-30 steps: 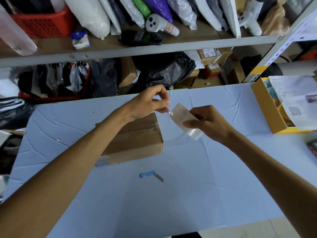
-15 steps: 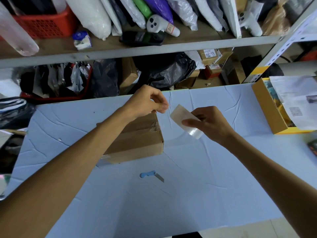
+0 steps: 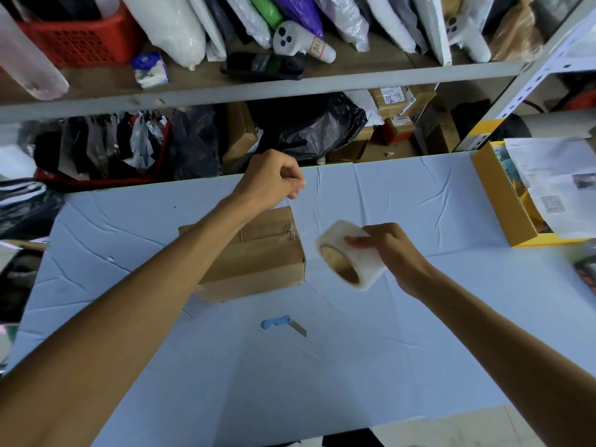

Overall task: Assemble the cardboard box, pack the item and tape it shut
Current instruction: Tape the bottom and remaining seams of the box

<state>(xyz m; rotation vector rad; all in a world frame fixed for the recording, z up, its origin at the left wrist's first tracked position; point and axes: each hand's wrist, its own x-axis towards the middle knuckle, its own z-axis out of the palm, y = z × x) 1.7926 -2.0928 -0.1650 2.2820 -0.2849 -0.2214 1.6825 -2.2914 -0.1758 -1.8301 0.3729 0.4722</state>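
A brown cardboard box (image 3: pixel 258 262) lies closed on the blue table, with clear tape across its top seam. My right hand (image 3: pixel 392 253) grips a roll of clear tape (image 3: pixel 350 254) just right of the box, the roll's cardboard core facing me. My left hand (image 3: pixel 271 180) hovers above the box's far edge, fingers pinched together; a thin clear strip seems to run from it, but I cannot tell for sure. My left forearm hides the box's left part.
A small blue-handled knife (image 3: pixel 282 324) lies on the table in front of the box. A yellow box (image 3: pixel 503 201) with papers stands at the right edge. Shelves (image 3: pixel 258 88) crowded with bags and boxes rise behind the table.
My right hand has lowered and turned the tape roll so its core faces me. My left hand has drawn away from the roll, up and to the left.
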